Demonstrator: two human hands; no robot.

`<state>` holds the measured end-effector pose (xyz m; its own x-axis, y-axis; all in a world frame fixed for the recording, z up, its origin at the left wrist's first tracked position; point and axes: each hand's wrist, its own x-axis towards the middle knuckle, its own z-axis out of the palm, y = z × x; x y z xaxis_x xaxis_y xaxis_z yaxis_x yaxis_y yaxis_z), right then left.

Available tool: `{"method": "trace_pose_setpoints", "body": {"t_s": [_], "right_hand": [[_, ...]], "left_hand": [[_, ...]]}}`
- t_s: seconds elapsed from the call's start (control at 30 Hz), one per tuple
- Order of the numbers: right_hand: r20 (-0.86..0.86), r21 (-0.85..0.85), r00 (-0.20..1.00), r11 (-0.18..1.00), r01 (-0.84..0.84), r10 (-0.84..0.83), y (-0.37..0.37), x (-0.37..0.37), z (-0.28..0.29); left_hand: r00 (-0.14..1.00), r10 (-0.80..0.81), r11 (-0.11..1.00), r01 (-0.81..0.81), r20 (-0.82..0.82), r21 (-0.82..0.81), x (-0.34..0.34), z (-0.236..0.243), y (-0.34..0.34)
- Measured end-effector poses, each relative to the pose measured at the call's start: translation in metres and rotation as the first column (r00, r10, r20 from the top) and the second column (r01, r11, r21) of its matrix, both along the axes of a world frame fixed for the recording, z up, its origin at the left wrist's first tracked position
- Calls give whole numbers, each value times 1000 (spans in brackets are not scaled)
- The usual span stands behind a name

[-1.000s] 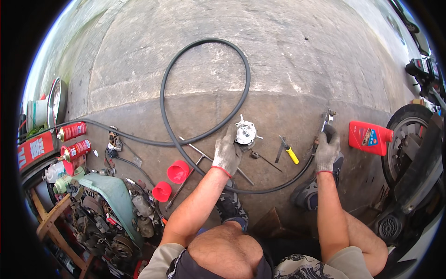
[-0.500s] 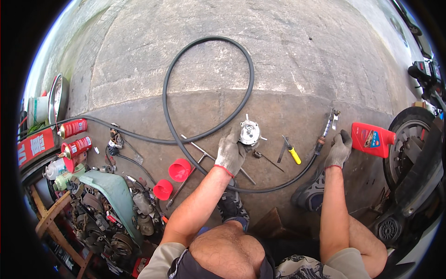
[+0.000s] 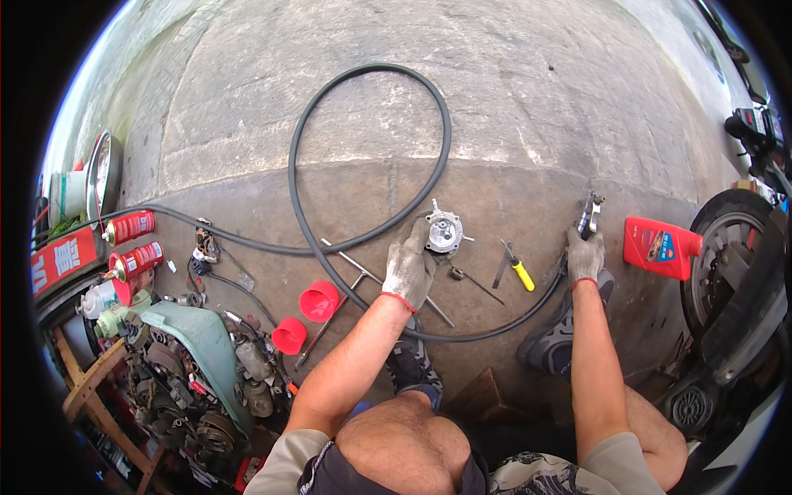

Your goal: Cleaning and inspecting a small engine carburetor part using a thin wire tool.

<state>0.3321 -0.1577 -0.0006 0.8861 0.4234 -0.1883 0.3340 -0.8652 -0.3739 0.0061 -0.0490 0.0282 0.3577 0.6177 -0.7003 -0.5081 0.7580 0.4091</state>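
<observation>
My left hand [image 3: 410,266], in a grey work glove with a red cuff, is closed around a round silver metal part [image 3: 445,232] with short spigots sticking out and a recessed face turned up. At the right, my gloved right hand [image 3: 585,261] lies over an air blow gun [image 3: 591,213], its fingers around the body and the metal nozzle end showing beyond them. A black rubber hose [image 3: 495,333] runs to the gun. Between my hands lie a yellow-handled screwdriver [image 3: 522,275], a thin dark strip and a small part with a long thin rod [image 3: 477,282].
A red oil bottle [image 3: 656,247] lies beside a motorcycle wheel [image 3: 726,247] at the right. On the left are a T-handle wrench [image 3: 353,264], two red cups [image 3: 319,301], red spray cans [image 3: 140,261] and a green tub [image 3: 194,330] among greasy parts. The hose loops across the concrete.
My right hand has moved left, from beside the oil bottle onto the air blow gun, and closed around it. My left hand still holds the metal part, tilted slightly differently.
</observation>
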Motion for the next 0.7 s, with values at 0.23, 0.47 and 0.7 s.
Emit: {"method": "trace_pose_setpoints", "body": {"t_s": [0.23,0.47,0.7], "right_hand": [[-55,43,998,999,10,-7,3,-5,8],[-78,24,997,999,27,-25,7,-9,12],[-56,8,998,1000,15,-15,4,-5,8]], "left_hand": [[999,29,999,-28,20,-26,-1,-1,-1],[999,17,999,-16,29,-47,-4,-5,-2],[998,-1,996,7,63,-84,-2,-9,-3]]}}
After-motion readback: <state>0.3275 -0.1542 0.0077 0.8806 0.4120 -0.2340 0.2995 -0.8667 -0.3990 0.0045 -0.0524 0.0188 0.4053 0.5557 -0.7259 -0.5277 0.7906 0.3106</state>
